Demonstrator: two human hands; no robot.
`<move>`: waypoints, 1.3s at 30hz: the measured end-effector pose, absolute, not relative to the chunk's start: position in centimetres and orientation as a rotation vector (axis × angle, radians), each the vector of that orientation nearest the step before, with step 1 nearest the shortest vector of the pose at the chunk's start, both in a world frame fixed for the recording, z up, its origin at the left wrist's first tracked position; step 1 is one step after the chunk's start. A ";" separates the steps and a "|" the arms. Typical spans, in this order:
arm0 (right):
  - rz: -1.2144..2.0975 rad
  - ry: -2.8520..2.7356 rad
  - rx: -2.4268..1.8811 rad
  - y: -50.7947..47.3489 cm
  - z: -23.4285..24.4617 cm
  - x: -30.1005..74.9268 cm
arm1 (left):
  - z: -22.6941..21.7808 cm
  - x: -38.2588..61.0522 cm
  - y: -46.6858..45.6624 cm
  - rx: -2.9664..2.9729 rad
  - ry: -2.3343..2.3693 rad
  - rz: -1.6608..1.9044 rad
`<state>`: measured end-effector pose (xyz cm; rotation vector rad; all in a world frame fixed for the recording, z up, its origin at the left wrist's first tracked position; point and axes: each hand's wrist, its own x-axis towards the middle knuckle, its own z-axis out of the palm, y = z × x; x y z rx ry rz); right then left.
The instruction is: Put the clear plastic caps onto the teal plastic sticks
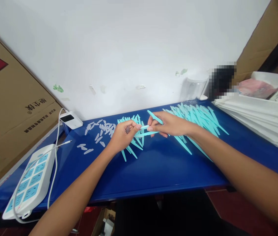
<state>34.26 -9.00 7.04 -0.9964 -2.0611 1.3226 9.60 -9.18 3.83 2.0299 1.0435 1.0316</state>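
My left hand [124,134] and my right hand [169,124] meet over the blue table [158,170]. Both pinch one turquoise plastic stick [145,133] that runs level between them. My left fingers also close on a small grey piece at its end. A second turquoise stick [155,117] pokes up and left out of my right fingers. Under my left hand lies a small heap of turquoise sticks [134,144]. A bigger heap of turquoise sticks [197,118] spreads behind my right wrist. Several small grey-white pieces [99,131] lie scattered to the left.
A white power strip [30,183] with a white cable lies at the table's left end, a white charger block [71,119] behind it. Cardboard boxes [8,108] lean at left. A stack of white sheets [259,114] and a clear jar [195,88] stand at right, against the white wall.
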 end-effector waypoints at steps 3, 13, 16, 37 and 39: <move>1.314 -2.033 -0.972 -9.1 6.8 34.1 | 4.0 9.5 -9.3 2.054 1.046 1.039; 1.237 -1.988 -0.936 -9.0 6.3 33.5 | 4.1 9.6 -9.1 2.120 1.116 1.123; 1.181 -1.993 -0.920 -9.1 6.4 33.4 | 3.7 9.5 -9.0 2.137 1.160 1.124; 1.152 -2.109 -1.107 -8.7 7.4 34.5 | 4.0 8.0 -7.5 2.130 1.192 1.231; 1.103 -2.125 -1.126 -8.5 7.5 34.9 | 4.0 7.6 -7.1 2.121 1.215 1.264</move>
